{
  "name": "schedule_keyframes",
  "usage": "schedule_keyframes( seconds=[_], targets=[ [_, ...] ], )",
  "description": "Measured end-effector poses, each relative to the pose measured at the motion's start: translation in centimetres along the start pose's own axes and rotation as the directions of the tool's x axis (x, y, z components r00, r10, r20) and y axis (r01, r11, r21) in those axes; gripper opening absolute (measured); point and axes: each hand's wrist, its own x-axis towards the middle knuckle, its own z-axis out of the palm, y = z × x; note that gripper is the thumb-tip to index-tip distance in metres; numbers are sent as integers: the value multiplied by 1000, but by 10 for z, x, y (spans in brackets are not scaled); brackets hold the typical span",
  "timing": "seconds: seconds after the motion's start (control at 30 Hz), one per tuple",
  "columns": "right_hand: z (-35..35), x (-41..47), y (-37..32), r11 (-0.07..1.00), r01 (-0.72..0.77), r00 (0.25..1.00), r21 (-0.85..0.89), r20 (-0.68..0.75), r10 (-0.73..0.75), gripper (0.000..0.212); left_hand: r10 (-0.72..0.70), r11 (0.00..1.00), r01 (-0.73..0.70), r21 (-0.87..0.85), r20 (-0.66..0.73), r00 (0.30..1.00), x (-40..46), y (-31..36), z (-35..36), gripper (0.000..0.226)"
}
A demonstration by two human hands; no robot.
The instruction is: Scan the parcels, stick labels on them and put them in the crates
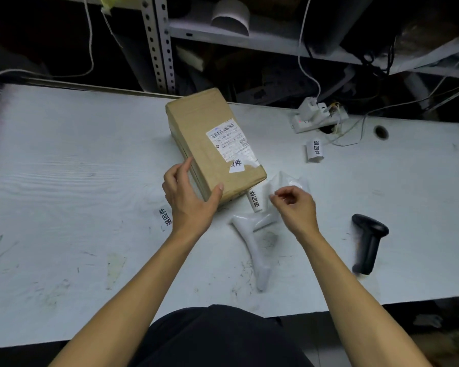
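Brown cardboard parcel [212, 144], black scanner [368, 242], scuffed white table [64, 181]

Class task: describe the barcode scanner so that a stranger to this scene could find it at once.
Start at the white table and go to its near right part, right of the person's right hand. The barcode scanner lies there alone. It is the only black, pistol-shaped thing among white labels and a brown cardboard box.
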Motion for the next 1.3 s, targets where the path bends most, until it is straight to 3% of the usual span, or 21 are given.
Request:
schedule_keyframes(
  seconds=[0.1,0.27,0.5,0.6,0.67,0.8,0.97,1.13,1.2,1.3],
  targets=[
    [16,-4,21,977,31,996,-213,84,-13,23,-22,1000,22,-10,7,1000,-5,-2,2,81],
    [45,16,19,918,45,989,-394,145,14,47,-23,1000,23,20,15,1000,-4,3,2,77],
    [63,34,14,853,-26,985,-521,132,110,41,-32,998,31,55,17,999,-6,10,1,76],
    [58,33,16,903,-70,976,-424,157,149,40,-26,998,24,65,18,1000,-7,11,2,75],
    [52,32,22,930,-70,974,-360,176,141,27,-14,998,13,68,19,1000,-9,12,3,75],
    [40,28,31,927,-62,970,-370,197,144,13,-9,998,7,64,27,1000,-11,15,5,75],
    [28,24,26,951,53,969,-305,245,25,10,-8,999,7,50,29,1000,-15,16,6,76],
    [-3,7,-9,983,184,980,-13,75,-182,10,-29,998,29,49,17,999,-16,15,6,76],
    [-13,4,-30,965,166,986,203,-7,-168,11,-37,999,37,40,15,999,-16,16,5,75],
    [-17,6,-59,839,115,993,532,-76,-88,16,-50,999,50,23,6,999,-15,17,5,73]
  ],
)
